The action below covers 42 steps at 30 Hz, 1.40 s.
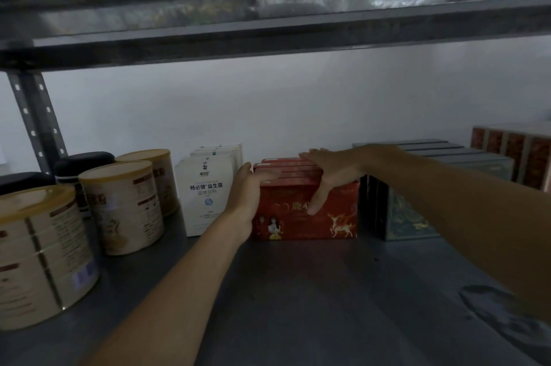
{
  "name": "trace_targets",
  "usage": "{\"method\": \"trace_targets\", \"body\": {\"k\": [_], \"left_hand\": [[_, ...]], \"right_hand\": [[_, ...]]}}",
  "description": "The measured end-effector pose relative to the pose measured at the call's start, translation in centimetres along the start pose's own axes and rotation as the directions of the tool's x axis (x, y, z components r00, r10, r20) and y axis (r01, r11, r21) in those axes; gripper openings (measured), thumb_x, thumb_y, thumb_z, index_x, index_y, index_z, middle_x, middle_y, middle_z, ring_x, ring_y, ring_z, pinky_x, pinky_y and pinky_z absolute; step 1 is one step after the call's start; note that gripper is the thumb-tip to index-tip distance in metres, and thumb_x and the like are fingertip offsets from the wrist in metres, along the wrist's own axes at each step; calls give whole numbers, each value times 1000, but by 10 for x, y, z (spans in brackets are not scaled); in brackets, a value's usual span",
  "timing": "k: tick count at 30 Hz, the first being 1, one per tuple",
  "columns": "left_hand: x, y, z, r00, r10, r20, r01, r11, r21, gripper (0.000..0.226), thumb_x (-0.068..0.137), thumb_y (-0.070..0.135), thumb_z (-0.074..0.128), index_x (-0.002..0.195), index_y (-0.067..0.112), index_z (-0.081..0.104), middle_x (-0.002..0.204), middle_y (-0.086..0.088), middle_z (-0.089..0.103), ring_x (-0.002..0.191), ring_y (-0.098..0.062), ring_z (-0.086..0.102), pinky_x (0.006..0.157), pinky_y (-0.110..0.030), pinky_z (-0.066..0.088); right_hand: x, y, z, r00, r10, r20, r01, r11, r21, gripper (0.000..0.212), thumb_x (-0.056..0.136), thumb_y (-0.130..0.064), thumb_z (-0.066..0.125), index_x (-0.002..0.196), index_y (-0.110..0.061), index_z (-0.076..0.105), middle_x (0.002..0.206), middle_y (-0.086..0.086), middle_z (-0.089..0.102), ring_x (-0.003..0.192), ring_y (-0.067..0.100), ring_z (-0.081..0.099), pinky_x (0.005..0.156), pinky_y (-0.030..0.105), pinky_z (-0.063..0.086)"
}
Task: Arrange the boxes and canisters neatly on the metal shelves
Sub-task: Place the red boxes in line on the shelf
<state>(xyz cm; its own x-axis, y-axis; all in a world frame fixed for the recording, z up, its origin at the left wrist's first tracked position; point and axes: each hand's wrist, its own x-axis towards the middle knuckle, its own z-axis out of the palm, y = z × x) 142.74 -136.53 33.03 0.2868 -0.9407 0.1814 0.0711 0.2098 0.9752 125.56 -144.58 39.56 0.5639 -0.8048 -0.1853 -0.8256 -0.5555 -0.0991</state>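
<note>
Red boxes (304, 216): a row standing on edge at the back of the metal shelf (298, 291), between the white boxes (205, 195) and the dark green boxes (411, 216). Your left hand (249, 189) lies straight-fingered against the row's left end. Your right hand (331, 173) rests open on its top, thumb down the front face. Neither hand curls round a box, so the hold seems meant to square the row as one block. Canisters (122, 210) stand grouped at left.
</note>
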Motion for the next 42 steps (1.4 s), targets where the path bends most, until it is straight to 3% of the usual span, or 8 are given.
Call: {"method": "trace_targets", "body": {"k": [2, 8, 16, 25, 30, 35, 38, 42], "left_hand": [[1, -2, -1, 999, -27, 32, 27, 999, -18, 54, 68, 30, 72, 120, 19, 60, 111, -11, 70, 98, -29, 68, 85, -43, 55], [2, -6, -2, 996, -22, 81, 24, 1000, -16, 23, 83, 16, 62, 105, 20, 69, 96, -8, 76, 92, -27, 71, 77, -38, 55], [2, -9, 0, 996, -22, 83, 25, 999, -37, 28, 83, 16, 62, 111, 20, 69, 99, -7, 75, 95, -27, 71, 79, -38, 56], [-2, -7, 0, 997, -17, 81, 20, 999, -39, 27, 85, 16, 61, 110, 20, 69, 99, -7, 75, 94, -25, 71, 77, -36, 55], [-3, -4, 2, 999, -31, 33, 31, 999, -5, 17, 86, 16, 60, 100, 22, 69, 93, -6, 76, 86, -23, 71, 73, -34, 55], [-18, 7, 1, 995, 102, 3, -101, 978, 185, 16, 93, 27, 58, 83, 37, 52, 89, 14, 61, 88, -8, 61, 81, -30, 50], [-38, 18, 1, 979, 201, 44, -203, 913, 353, 28, 96, 28, 56, 76, 40, 41, 80, 28, 42, 76, 7, 46, 66, -14, 37], [-62, 28, -5, 944, 310, 112, -321, 789, 524, 16, 97, 28, 56, 99, 38, 45, 85, 32, 42, 77, 11, 46, 59, 1, 33]], "right_hand": [[10, 3, 2, 1000, 7, 7, -6, 1000, -16, 131, 66, -58, 79, 157, -28, -9, 165, -3, -12, 152, 18, -8, 123, 45, 2], [44, 20, 8, 993, -18, -119, 23, 999, 47, 78, 93, -31, 64, 157, -25, 20, 165, 4, 13, 151, 26, 14, 122, 44, 16], [51, 27, 11, 986, -29, -161, 39, 997, 61, 66, 96, -26, 59, 154, -27, 28, 161, 3, 27, 147, 27, 26, 120, 42, 24], [42, 23, 9, 988, -77, -137, 82, 996, 30, 74, 92, -25, 64, 155, -25, 25, 162, 4, 23, 149, 27, 23, 120, 40, 22], [6, 7, 8, 994, -60, -90, 58, 998, -29, 136, 53, -68, 83, 158, -30, 6, 164, -6, 15, 149, 19, 18, 121, 40, 20], [-17, -2, 9, 986, -71, -152, 71, 997, -1, 122, 59, -62, 86, 156, -32, 18, 158, -8, 32, 140, 14, 35, 114, 30, 29], [-41, -11, 18, 967, -95, -235, 99, 995, 8, 105, 71, -54, 82, 154, -31, 23, 155, -8, 36, 138, 14, 38, 111, 26, 29], [-64, -18, 33, 922, -74, -380, 72, 997, -18, 97, 81, -58, 71, 157, -27, 19, 159, -6, 29, 142, 15, 31, 118, 32, 23]]}}
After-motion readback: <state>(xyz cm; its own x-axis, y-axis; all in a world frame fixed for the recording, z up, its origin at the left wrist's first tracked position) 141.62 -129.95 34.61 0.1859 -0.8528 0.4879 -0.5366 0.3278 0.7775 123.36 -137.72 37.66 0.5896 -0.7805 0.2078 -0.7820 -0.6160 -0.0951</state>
